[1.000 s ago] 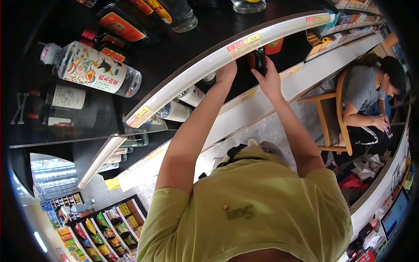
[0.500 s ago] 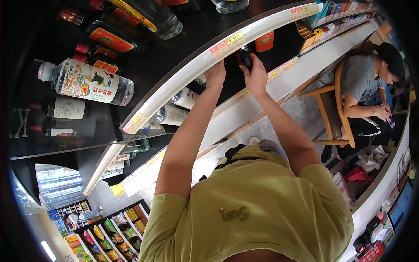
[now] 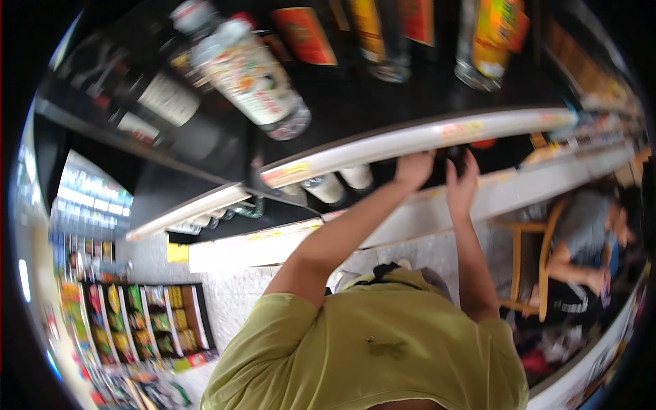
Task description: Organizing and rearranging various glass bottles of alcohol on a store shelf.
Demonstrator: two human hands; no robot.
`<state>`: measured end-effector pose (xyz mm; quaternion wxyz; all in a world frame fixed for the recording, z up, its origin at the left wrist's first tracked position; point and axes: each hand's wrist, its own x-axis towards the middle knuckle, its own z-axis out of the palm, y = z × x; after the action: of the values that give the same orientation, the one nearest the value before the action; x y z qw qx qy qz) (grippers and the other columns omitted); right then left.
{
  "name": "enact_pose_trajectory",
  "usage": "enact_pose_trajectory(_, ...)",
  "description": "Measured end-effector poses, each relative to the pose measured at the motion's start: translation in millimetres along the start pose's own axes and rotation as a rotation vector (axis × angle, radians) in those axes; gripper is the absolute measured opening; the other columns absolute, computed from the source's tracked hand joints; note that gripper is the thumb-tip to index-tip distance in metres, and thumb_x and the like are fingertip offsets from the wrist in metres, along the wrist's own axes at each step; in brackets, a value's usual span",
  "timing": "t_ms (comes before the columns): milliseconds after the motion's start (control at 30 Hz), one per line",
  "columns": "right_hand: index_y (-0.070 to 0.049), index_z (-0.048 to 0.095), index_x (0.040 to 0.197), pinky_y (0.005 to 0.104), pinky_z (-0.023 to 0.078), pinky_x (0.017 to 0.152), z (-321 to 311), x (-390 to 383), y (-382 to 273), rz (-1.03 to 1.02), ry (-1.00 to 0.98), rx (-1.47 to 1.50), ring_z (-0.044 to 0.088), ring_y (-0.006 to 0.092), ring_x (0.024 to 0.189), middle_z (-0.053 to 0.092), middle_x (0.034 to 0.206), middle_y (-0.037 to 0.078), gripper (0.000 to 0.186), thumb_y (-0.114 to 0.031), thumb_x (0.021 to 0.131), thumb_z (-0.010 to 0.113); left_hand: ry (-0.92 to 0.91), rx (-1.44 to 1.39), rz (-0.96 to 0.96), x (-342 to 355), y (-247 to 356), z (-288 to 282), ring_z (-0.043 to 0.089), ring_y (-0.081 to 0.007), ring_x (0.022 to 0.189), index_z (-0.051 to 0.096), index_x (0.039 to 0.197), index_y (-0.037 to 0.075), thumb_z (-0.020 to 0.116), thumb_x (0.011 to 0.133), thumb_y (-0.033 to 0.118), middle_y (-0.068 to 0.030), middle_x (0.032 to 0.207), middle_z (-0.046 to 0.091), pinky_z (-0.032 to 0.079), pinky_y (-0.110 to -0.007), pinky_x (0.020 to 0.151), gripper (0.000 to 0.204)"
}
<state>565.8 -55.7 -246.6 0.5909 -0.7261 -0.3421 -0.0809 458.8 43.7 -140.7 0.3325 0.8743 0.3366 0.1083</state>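
Observation:
My left hand [image 3: 414,169] reaches in under the white front edge of the upper shelf [image 3: 383,145]. Its fingers are hidden behind that edge. Just to its right, my right hand [image 3: 465,183] is raised, with thumb and fingers around a dark bottle [image 3: 452,153] that is blurred and mostly lost against the black shelf. White-labelled bottles [image 3: 324,187] lie on the lower shelf, left of my left hand. Above, on the upper shelf, is a clear plastic bottle [image 3: 249,78] with a colourful label.
More bottles, including a clear one with a yellow label [image 3: 482,44], stand on the upper shelf. A person [image 3: 591,239] sits at right on a wooden chair [image 3: 544,266]. A snack rack [image 3: 140,321] is at lower left. A white lower ledge [image 3: 403,222] runs below my arms.
The view has turned, so shelves and bottles appear shifted and smeared. Both hands remain under the upper shelf's edge, now further right and lower in the picture.

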Motion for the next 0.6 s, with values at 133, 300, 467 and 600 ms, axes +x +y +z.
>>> enact_pose_trajectory(133, 0.004, 0.05, 0.134, 0.0383, 0.044, 0.102, -9, -10, -42, 0.03, 0.01, 0.208, 0.056, 0.0301, 0.117, 0.057, 0.131, 0.019, 0.046, -0.016, 0.096, 0.065, 0.255, -0.318, 0.049, -13, -14, 11, 0.046, -0.0479, 0.126, 0.051, 0.131, -0.004, 0.058, 0.095, 0.03, -0.0323, 0.13, 0.053, 0.036, -0.049, 0.109, 0.051)
enact_pose_trajectory(300, 0.003, 0.057, 0.121, 0.0327, 0.048, 0.095, -16, -25, -101, -0.024, 0.063, 0.274, 0.059, 0.0211, 0.105, 0.062, 0.115, 0.012, 0.027, -0.012, 0.099, 0.06, 0.493, -0.403, 0.11, -58, -15, 6, 0.049, -0.0484, 0.122, 0.05, 0.132, -0.003, 0.062, 0.091, 0.02, -0.0306, 0.13, 0.052, 0.043, -0.047, 0.103, 0.049)
enact_pose_trajectory(467, 0.001, 0.058, 0.091, 0.0312, 0.046, 0.076, -29, -57, -151, -0.057, -0.096, 0.284, 0.057, 0.0164, 0.085, 0.061, 0.088, 0.007, 0.029, -0.019, 0.107, 0.043, 0.192, -0.512, 0.445, -139, -31, -64, 0.059, -0.0357, 0.114, 0.059, 0.118, 0.001, 0.062, 0.093, 0.011, -0.0189, 0.113, 0.058, 0.052, -0.04, 0.089, 0.028)
enact_pose_trajectory(600, -0.001, 0.055, 0.08, 0.0329, 0.043, 0.065, -24, -82, -220, -0.216, -0.198, 0.396, 0.055, 0.0184, 0.071, 0.057, 0.075, 0.008, 0.034, -0.018, 0.106, 0.039, 0.293, -0.454, 0.632, -221, -43, -137, 0.065, -0.0312, 0.098, 0.064, 0.107, 0.002, 0.063, 0.092, 0.006, -0.0124, 0.106, 0.065, 0.054, -0.038, 0.078, 0.016)
